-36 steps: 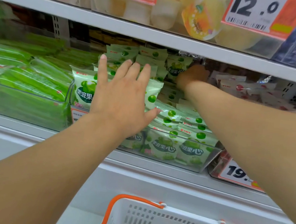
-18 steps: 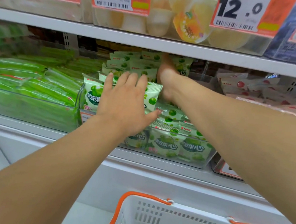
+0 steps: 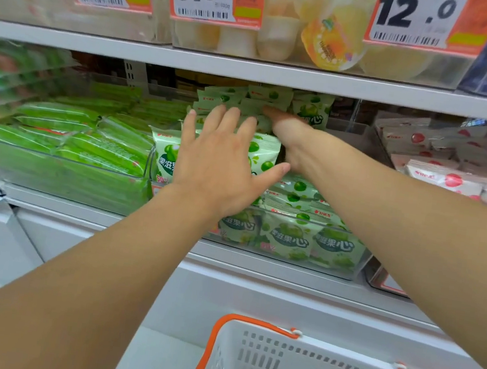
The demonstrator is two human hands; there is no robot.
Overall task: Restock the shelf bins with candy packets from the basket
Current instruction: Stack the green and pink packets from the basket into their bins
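Head view: left hand (image 3: pixel 219 168) flat, fingers straight, pressing upright green candy packets (image 3: pixel 165 155) in the clear middle bin (image 3: pixel 333 270). Right hand (image 3: pixel 289 134) reaching deep among packets; grip impossible to tell. White basket (image 3: pixel 305 363) below.

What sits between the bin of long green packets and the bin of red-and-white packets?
In the head view, the clear bin of green apple candy packets, with both hands reaching into it.
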